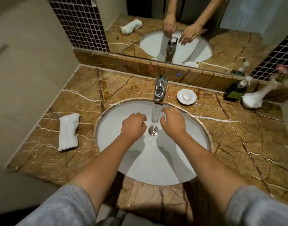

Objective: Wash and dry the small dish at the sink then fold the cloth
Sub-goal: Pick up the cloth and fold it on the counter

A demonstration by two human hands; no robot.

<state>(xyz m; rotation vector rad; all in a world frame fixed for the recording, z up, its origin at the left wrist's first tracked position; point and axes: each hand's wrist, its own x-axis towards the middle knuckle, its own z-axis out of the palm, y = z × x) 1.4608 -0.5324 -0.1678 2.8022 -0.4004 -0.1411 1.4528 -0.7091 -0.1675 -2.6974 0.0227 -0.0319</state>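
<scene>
A small white dish [186, 96] with a pale round soap on it sits on the marble counter, right of the chrome tap [160, 89]. Water runs from the tap into the white sink [117, 154]. My left hand [133, 124] hovers over the basin left of the stream, fingers curled, holding nothing. To the right of the stream is my right hand [172, 121], fingers spread and empty. A folded white cloth [68, 131] lies on the counter left of the sink.
A chrome drain plug [153, 130] sits between my hands. At the back right stand a dark soap dispenser [236, 91] and a white vase [256, 96] with flowers. A mirror runs behind the counter; a wall closes the left side.
</scene>
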